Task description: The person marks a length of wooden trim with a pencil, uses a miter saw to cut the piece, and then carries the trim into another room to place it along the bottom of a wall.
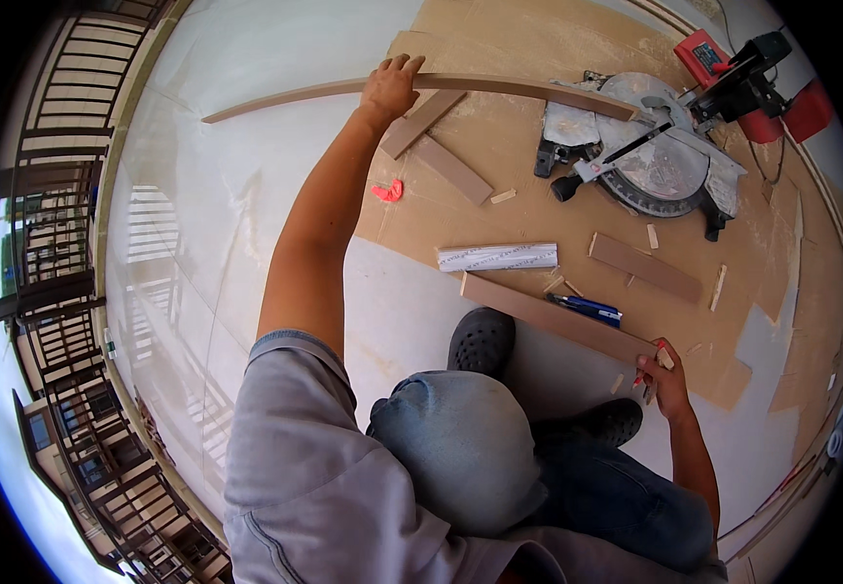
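My left hand (391, 90) reaches far forward, its fingers closed over a long, narrow brown wooden board (499, 84). The right end of that board rests on the miter saw (650, 161); its left end reaches out over the pale floor. Near my feet, my right hand (666, 382) is closed at the right end of a shorter brown board (548, 310). Slim red bits show between its fingers, perhaps a pencil; I cannot make out the kind. A blue utility knife (587, 310) lies just beyond this shorter board.
Brown cardboard (528, 209) covers the floor beneath the saw. On it lie cut boards (645, 266), a white-faced strip (497, 257) and small offcuts (719, 288). A crumpled red scrap (388, 191) is left of them. My dark clogs (483, 343) stand close by; railings (61, 195) run along the left.
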{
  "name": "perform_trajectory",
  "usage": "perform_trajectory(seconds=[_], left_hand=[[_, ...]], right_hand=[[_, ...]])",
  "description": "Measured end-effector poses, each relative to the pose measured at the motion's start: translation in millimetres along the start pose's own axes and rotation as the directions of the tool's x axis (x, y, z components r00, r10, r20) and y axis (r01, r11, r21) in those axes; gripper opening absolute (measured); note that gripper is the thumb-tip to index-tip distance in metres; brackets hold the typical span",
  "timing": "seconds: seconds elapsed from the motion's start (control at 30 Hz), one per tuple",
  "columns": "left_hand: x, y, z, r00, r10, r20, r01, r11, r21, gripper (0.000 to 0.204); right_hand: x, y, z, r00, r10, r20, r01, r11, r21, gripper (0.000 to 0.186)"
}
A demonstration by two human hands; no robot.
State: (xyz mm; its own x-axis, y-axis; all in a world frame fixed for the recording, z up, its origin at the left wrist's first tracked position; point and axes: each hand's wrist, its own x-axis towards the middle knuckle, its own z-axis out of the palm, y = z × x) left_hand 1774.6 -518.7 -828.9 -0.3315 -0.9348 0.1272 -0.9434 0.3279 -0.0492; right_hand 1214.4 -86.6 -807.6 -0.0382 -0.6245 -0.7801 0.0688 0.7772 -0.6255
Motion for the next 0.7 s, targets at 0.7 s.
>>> perform_trajectory(seconds=[0.7], left_hand=[[-156.3, 113.1, -75.5, 0.617, 0.466, 0.634, -0.123, 0.853, -0.507, 0.041]], right_hand=[[-12.4, 35.4, -91.3, 0.995, 0.09, -0.033, -0.084, 0.982, 0.17, 0.034]])
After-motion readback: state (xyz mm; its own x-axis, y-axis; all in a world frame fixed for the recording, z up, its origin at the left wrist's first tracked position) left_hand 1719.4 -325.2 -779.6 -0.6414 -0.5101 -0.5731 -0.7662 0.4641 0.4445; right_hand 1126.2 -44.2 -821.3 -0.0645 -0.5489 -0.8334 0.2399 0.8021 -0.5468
